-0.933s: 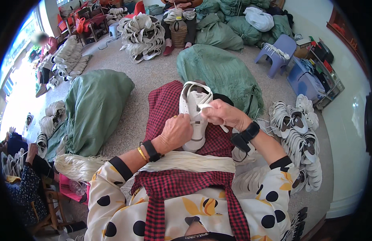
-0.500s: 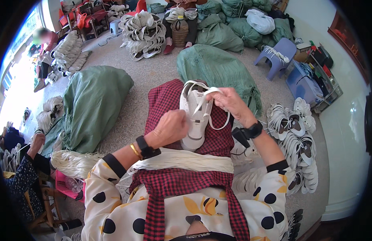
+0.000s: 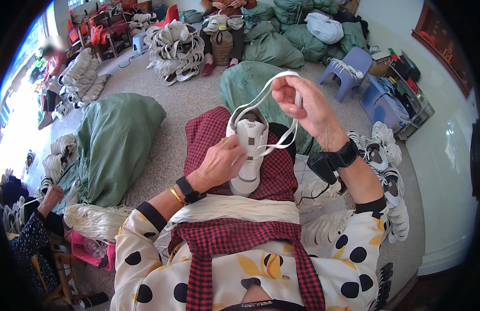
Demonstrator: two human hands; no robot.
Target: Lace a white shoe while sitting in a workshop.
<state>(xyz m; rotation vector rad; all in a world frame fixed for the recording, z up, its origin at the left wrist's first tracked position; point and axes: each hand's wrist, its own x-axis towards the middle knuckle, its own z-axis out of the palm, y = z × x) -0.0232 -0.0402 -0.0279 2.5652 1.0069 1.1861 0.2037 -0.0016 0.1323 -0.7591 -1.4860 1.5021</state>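
On the red-and-black checked apron over my lap lies a white sneaker (image 3: 250, 168), its toe toward me and its dark opening away. Raised to the right above it, my right hand (image 3: 308, 106) has curled fingers closed on a white shoelace (image 3: 288, 139). The lace loops loosely over this hand and runs down to the shoe's right side and back past its opening. My left hand (image 3: 222, 161) is closed at the shoe's left edge, pinching there; its fingertips are partly hidden. A bundle of white laces (image 3: 240, 208) lies across my lap, nearer to me.
Large green sacks (image 3: 121, 145) stand left and ahead. Stacks of white shoes (image 3: 387, 171) line the right side, near a purple stool (image 3: 351, 70) and a blue bin (image 3: 385, 103). At the lower left, another person's hand (image 3: 52, 197) works beside a pink basket (image 3: 90, 251). Others sit farther back.
My right hand has risen up and away from the shoe, drawing the lace into a longer loop. My left hand has moved slightly up along the shoe's left edge. The view has shifted slightly.
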